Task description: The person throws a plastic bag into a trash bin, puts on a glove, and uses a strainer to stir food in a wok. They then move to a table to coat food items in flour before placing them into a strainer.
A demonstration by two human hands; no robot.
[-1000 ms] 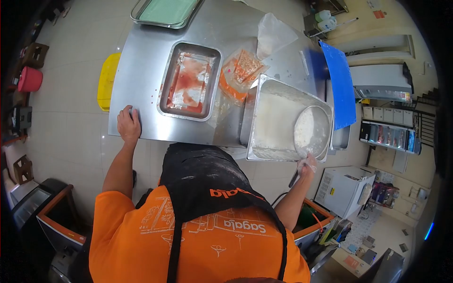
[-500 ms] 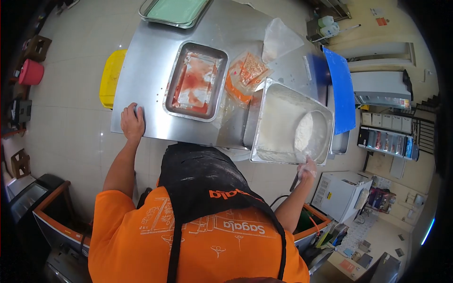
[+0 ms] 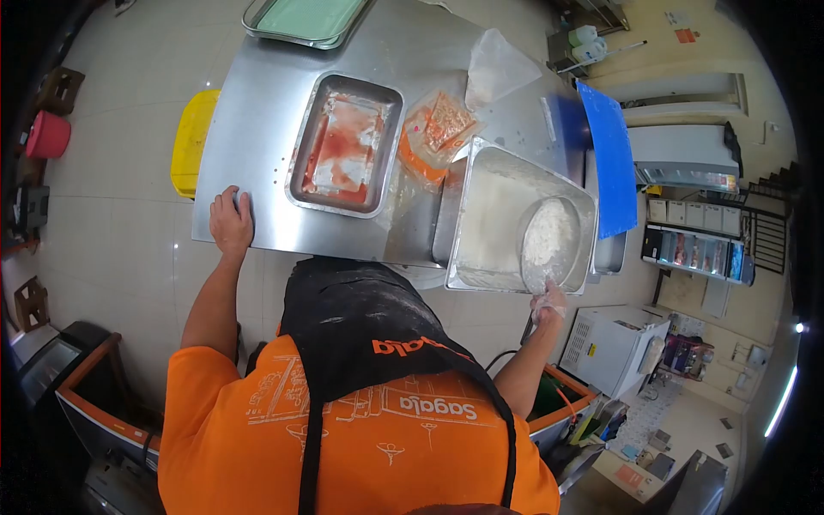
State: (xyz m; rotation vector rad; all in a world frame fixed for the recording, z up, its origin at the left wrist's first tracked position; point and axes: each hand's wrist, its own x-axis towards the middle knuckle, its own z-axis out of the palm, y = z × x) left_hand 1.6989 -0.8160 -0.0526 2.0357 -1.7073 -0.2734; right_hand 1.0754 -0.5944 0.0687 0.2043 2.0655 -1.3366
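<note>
My right hand (image 3: 548,303), in what looks like a clear plastic glove, is closed round the dark handle of a round sieve (image 3: 534,273). The sieve holds a white floury mass (image 3: 551,233), spread over much of its bowl. It sits over the right part of a deep metal pan (image 3: 493,206), whose inside is coated with white powder. At the table's near left corner, my bare left hand (image 3: 232,221) rests on the edge with fingers extended, holding nothing.
On the steel table (image 3: 257,112) lie a metal tray (image 3: 300,163) with reddish residue, an orange-printed plastic bag (image 3: 433,137), a clear bag (image 3: 498,73) and green trays (image 3: 309,19). A blue board (image 3: 608,163) stands right; a yellow container (image 3: 193,142) sits left.
The white mass in the sieve has gone from a narrow heap to a wider spread, and the sieve's tilt looks different. My left hand stays on the table edge. The whole view has shifted slightly.
</note>
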